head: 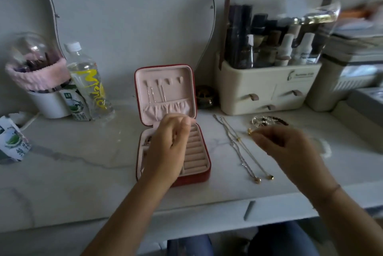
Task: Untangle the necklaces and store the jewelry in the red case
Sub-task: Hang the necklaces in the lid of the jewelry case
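Necklaces [235, 144], two in number, lie straightened side by side on the tabletop [83, 152], just right of the red case [192, 180] and apart from it. The case stands open at centre, its lid upright; two chains [156, 94] already hang from the lid hooks above the gathered pocket.

Hand state:
- Left hand [171, 141] hovers over the case tray with fingers bunched. The view is blurred; whether it holds anything cannot be told.
- Right hand [288, 148] is curled, its fingertips pinching a small gold piece [250, 131] above the tabletop, near a hair clip [267, 121].

Step in hand, as judged: transfer of the gold piece to the case.
1. Keep the pinch firm.
2. Carry the piece high over the laid-out necklaces to avoid snagging or re-tangling them.
3. Seat it in a tray compartment, not on the ring rolls.

Legible writing: the water bottle [89, 81] bears yellow script beginning "Men"; the remainder is uncertain. Green drink cartons [77, 106] carry printed characters too small to read. The label on the cosmetics organiser [269, 88] is unreadable.
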{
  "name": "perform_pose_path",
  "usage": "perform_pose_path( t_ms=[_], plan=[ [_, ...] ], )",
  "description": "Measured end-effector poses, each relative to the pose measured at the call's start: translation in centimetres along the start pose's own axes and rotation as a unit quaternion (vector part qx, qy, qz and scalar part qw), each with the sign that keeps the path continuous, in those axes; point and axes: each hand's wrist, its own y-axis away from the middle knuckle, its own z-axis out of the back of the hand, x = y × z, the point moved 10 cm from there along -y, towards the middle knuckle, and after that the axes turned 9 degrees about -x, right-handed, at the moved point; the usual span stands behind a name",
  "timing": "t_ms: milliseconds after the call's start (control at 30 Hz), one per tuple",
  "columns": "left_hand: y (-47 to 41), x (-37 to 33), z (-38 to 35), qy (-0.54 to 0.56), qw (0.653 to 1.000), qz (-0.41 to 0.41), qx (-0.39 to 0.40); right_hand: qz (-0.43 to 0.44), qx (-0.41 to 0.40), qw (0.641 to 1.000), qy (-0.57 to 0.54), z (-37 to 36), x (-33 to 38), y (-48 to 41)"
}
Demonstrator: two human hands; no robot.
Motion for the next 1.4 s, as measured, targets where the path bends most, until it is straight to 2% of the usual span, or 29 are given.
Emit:
perform_pose_path(
  t_ms=[167,333,567,800,900,1000,1067,1167,1233,1400],
  plan=[
    [5.4,-2.8,-3.0,0.061,0.996,0.008,0.059,0.068,-0.042,0.980,0.185,0.1,-3.3,5.1],
    [8.5,-3.3,-4.6,0.081,0.993,0.036,0.083,0.066,-0.091,0.965,0.237,0.3,-4.6,5.7],
    [10.4,-2.1,-6.0,0.051,0.984,0.116,0.122,0.058,-0.092,0.968,0.227,0.1,-5.0,5.2],
    [11.0,-1.5,-7.1,-0.009,0.980,0.138,0.141,0.038,-0.056,0.976,0.208,-0.4,-5.5,5.0],
    [10.9,-1.0,-7.3,0.000,0.975,0.173,0.138,0.029,-0.059,0.985,0.159,-0.1,-5.3,4.8],
    [10.9,-0.9,-8.2,0.011,0.961,0.215,0.171,0.038,-0.066,0.993,0.092,0.2,-4.4,4.3],
    [10.7,-0.7,-8.9,0.003,0.953,0.237,0.188,0.054,-0.058,0.990,0.118,-0.2,-4.0,3.7],
    [9.8,-0.7,-9.5,-0.019,0.957,0.220,0.187,0.075,-0.060,0.977,0.193,-0.9,-4.2,3.4],
    [9.7,-0.6,-9.6,-0.020,0.957,0.220,0.189,0.080,-0.077,0.974,0.198,-0.4,-4.2,3.6],
    [10.3,0.6,-9.5,0.043,0.943,0.282,0.171,0.080,-0.097,0.971,0.201,1.3,-4.6,3.9]
  ],
)
